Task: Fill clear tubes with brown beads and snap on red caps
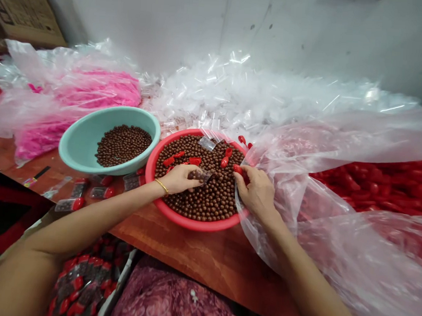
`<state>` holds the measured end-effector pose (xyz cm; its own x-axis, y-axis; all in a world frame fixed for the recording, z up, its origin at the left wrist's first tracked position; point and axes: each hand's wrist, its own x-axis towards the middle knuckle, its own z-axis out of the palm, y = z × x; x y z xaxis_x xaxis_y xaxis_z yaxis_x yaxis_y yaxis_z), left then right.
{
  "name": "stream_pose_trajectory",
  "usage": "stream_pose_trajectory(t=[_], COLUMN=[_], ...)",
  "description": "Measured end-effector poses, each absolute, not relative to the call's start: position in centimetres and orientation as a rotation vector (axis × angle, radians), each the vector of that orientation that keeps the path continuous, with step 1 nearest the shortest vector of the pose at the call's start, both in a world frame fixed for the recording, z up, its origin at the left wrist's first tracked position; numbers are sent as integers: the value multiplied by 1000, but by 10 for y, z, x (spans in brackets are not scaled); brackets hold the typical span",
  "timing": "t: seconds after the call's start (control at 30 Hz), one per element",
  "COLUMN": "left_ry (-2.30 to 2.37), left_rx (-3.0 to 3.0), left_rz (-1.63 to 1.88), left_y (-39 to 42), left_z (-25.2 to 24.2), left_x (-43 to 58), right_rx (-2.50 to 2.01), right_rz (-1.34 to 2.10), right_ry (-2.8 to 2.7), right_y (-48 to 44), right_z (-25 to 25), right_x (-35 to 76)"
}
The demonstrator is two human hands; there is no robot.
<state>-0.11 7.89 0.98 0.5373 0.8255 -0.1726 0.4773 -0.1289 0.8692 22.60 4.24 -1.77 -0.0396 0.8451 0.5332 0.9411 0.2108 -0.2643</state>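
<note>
My left hand (180,179) is closed on a small clear plastic container (201,175) with brown balls in it, held just over the red basin (177,219). Round brown balls (200,203) fill that basin. At its right rim, my right hand (257,187) pinches a red plastic cap (238,169) between thumb and forefinger. On top of the balls lie loose red caps (225,160) and an empty clear container (206,143). Part of the held container is hidden by my left fingers.
A mint-green basin (77,156) with more balls stands left. Several filled, red-capped containers (102,192) lie before it. Clear containers (215,95) are heaped along the wall. Right is a plastic bag of red caps (382,187); a box (115,286) of filled containers sits below the table.
</note>
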Motion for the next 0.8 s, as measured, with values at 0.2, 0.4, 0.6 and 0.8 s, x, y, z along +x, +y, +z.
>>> stream_pose_trajectory(t=[0.2, 0.4, 0.6, 0.8], left_ry=[961, 892, 810, 806], left_rx=[1423, 1223, 1233, 1222], left_rz=[728, 770, 704, 763], left_y=[68, 46, 25, 26], left_z=[17, 16, 21, 13], left_x=[-13, -19, -15, -13], right_rx=[-1593, -1468, -1177, -1136], right_rz=[-364, -125, 1171, 1550], right_ry=[-1913, -1830, -1182, -1009], right_y=[40, 36, 41, 41], right_z=[-16, 5, 44, 47], right_x=[225, 215, 182, 159])
